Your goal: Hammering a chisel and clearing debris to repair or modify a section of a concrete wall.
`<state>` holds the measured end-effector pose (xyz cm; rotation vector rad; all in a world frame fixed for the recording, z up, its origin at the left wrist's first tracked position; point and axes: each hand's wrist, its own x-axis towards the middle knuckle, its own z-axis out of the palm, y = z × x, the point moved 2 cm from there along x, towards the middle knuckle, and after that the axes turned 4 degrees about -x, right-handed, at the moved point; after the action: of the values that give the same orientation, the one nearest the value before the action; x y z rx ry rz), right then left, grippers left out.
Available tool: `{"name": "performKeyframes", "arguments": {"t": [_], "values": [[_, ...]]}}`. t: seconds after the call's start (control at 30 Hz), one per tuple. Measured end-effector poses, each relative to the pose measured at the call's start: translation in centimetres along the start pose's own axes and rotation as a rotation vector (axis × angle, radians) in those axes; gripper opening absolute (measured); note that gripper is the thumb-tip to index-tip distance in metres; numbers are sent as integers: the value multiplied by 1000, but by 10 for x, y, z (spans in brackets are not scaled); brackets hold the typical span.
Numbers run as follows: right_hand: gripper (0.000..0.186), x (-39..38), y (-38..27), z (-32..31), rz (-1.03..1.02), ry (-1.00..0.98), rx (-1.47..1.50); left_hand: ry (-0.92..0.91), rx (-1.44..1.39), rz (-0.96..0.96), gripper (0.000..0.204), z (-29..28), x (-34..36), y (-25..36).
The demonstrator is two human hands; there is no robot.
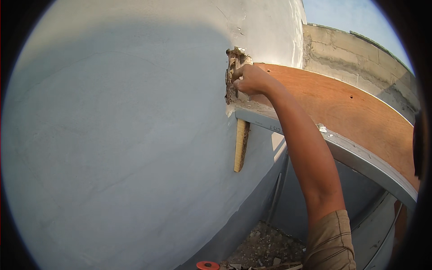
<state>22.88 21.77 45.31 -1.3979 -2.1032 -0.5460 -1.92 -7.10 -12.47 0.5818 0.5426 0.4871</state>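
My right hand (253, 80) reaches up to a rough broken hole (237, 56) in the grey plastered wall (117, 135). Its fingers are curled in at the hole's edge, and a narrow dark piece shows just below them. Whether they grip that piece or something else, I cannot make out. Under the hand, a grey metal beam (258, 118) meets the wall, with a reddish-brown wooden board (333, 96) standing along it. A pale tapered piece of wood (240, 146) points down beneath the beam's end. My left hand is out of sight.
Crumbs of plaster and a white chip (322, 129) lie on the beam. Rubble (263, 247) covers the ground below, with an orange round object (208, 265) at the lower edge. A block wall (355, 58) stands behind the board.
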Motion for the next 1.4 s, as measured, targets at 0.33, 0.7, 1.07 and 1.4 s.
{"name": "performKeyframes", "arguments": {"t": [0.33,0.7,1.07,1.4], "values": [[28,-5,7,26,221,-234,705,-16,131,-73,47,-54,8,-16],[33,-5,14,36,175,-229,838,-134,77,-11,35,-12,9,-3],[29,-8,12,35,223,-173,732,-16,81,-36,27,-31,2,-16],[39,-15,11,24,72,-221,830,-20,43,9,28,-23,-6,-9]]}}
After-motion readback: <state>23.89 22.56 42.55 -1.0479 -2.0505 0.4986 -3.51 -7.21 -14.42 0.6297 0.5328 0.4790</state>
